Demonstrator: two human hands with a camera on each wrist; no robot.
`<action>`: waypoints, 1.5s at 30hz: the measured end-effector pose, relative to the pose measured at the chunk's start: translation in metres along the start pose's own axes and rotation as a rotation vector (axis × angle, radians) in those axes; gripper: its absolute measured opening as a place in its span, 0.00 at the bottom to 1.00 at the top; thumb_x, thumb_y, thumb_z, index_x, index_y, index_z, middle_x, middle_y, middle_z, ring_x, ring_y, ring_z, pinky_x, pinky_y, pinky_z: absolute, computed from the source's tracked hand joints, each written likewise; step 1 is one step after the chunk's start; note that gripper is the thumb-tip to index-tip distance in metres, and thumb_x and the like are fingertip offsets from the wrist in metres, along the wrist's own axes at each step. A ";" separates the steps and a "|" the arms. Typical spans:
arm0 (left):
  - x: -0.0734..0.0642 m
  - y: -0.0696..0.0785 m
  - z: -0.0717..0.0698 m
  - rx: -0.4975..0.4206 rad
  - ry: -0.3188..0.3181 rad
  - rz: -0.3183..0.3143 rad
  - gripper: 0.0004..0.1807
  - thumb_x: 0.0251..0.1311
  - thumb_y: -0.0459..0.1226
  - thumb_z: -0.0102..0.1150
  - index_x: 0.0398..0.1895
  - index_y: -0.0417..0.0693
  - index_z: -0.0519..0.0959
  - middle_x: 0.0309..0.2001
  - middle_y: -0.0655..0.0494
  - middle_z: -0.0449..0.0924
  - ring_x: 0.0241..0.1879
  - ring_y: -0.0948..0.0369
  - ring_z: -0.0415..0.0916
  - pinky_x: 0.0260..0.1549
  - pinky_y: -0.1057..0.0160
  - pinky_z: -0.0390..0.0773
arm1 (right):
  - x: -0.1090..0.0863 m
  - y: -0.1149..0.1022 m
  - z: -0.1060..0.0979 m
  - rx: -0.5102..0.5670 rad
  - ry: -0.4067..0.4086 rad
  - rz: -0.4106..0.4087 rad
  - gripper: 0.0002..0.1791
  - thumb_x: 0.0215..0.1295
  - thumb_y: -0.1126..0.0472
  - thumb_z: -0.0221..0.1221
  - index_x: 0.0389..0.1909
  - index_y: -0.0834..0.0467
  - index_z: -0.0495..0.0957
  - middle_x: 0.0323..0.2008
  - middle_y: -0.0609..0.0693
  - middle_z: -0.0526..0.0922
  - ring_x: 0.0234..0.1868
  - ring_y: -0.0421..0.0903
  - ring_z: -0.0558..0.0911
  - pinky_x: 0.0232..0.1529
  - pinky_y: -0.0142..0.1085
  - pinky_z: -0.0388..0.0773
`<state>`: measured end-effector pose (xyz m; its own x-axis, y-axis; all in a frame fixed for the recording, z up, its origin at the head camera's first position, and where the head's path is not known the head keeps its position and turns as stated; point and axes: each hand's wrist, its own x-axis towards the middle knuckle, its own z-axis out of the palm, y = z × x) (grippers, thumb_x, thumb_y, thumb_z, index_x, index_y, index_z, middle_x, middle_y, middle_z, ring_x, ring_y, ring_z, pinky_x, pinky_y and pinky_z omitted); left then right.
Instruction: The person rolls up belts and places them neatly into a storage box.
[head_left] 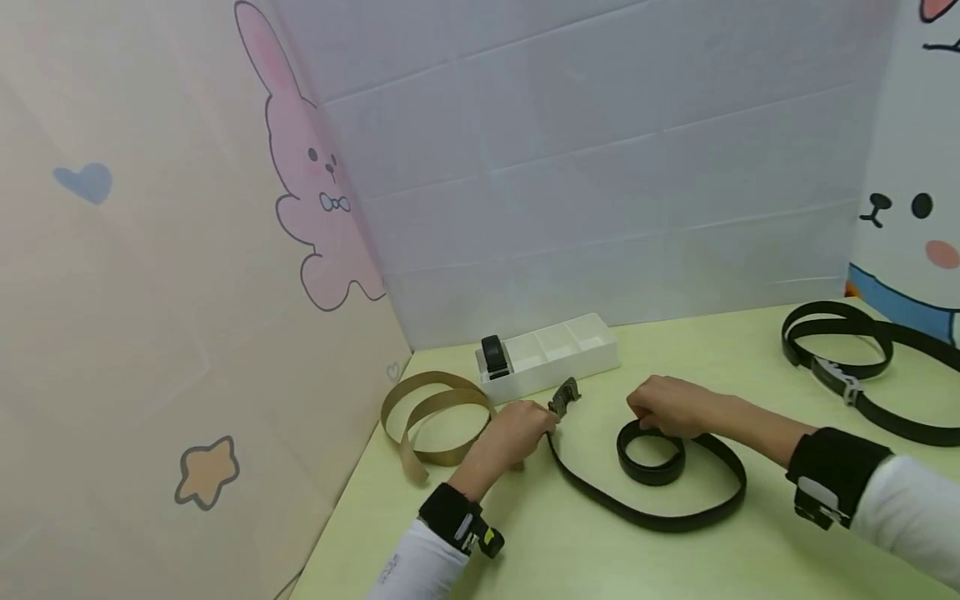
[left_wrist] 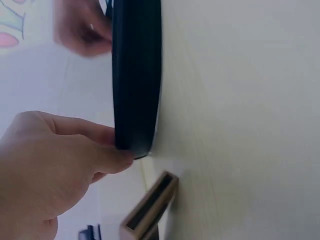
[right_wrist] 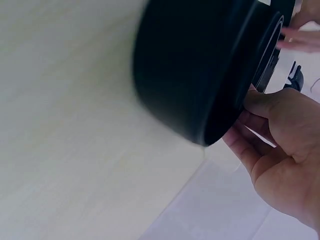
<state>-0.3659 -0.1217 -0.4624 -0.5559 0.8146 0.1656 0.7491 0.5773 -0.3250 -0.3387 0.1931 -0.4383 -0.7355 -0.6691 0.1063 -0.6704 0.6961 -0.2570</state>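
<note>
A black belt (head_left: pixel 667 523) lies in a loose curve on the table, its right part wound into a small coil (head_left: pixel 651 473). My left hand (head_left: pixel 517 429) pinches the strap just below its metal buckle (head_left: pixel 564 396). In the left wrist view, thumb and fingers of that hand (left_wrist: pixel 55 160) hold the dark strap (left_wrist: pixel 137 75) by its edge. At the coil's far rim, my right hand (head_left: pixel 671 406) grips the rolled strap. The right wrist view shows its thumb and fingers (right_wrist: pixel 250 107) on the rim of the coil (right_wrist: pixel 180 75).
A white divided tray (head_left: pixel 558 369) stands at the back, with a rolled black belt (head_left: pixel 493 353) in its left compartment. A tan belt (head_left: pixel 450 456) lies loosely looped beside my left forearm. Another black belt with a silver buckle (head_left: pixel 850 390) lies at the right. Printed walls border the table.
</note>
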 end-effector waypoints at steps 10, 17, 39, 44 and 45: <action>0.011 -0.008 0.017 -0.153 0.128 -0.122 0.13 0.72 0.27 0.70 0.50 0.50 0.96 0.56 0.61 0.96 0.52 0.63 0.94 0.49 0.69 0.89 | -0.010 -0.007 0.008 0.011 0.057 -0.041 0.18 0.73 0.69 0.72 0.26 0.52 0.77 0.24 0.37 0.75 0.26 0.29 0.66 0.30 0.29 0.66; 0.000 0.016 0.010 -0.487 0.156 -0.452 0.26 0.71 0.43 0.74 0.14 0.51 0.74 0.14 0.70 0.57 0.14 0.73 0.52 0.17 0.73 0.53 | -0.013 -0.005 0.005 0.005 0.061 -0.039 0.17 0.73 0.70 0.72 0.27 0.52 0.78 0.24 0.37 0.76 0.26 0.30 0.67 0.30 0.29 0.67; 0.074 0.021 0.028 -0.522 0.085 -0.186 0.09 0.79 0.38 0.70 0.49 0.48 0.97 0.43 0.55 0.98 0.35 0.67 0.90 0.33 0.78 0.78 | -0.003 -0.021 0.022 0.094 0.128 -0.131 0.19 0.73 0.69 0.72 0.25 0.51 0.76 0.21 0.37 0.73 0.23 0.27 0.63 0.31 0.29 0.67; 0.067 0.031 0.022 -0.518 0.166 -0.177 0.10 0.82 0.39 0.67 0.50 0.49 0.95 0.45 0.55 0.97 0.41 0.65 0.91 0.40 0.77 0.81 | -0.004 -0.021 0.023 0.099 0.121 -0.104 0.18 0.73 0.68 0.72 0.26 0.50 0.78 0.22 0.37 0.75 0.24 0.28 0.65 0.29 0.27 0.65; 0.064 0.034 0.019 -0.531 0.189 -0.170 0.10 0.82 0.39 0.66 0.50 0.49 0.95 0.44 0.56 0.96 0.41 0.66 0.90 0.40 0.77 0.81 | -0.004 -0.020 0.023 0.098 0.121 -0.103 0.18 0.73 0.68 0.72 0.26 0.50 0.78 0.22 0.37 0.75 0.24 0.28 0.66 0.29 0.28 0.65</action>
<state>-0.3826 -0.0514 -0.4806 -0.6464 0.6760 0.3539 0.7603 0.6100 0.2233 -0.3200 0.1758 -0.4558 -0.6738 -0.6953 0.2502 -0.7344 0.5927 -0.3308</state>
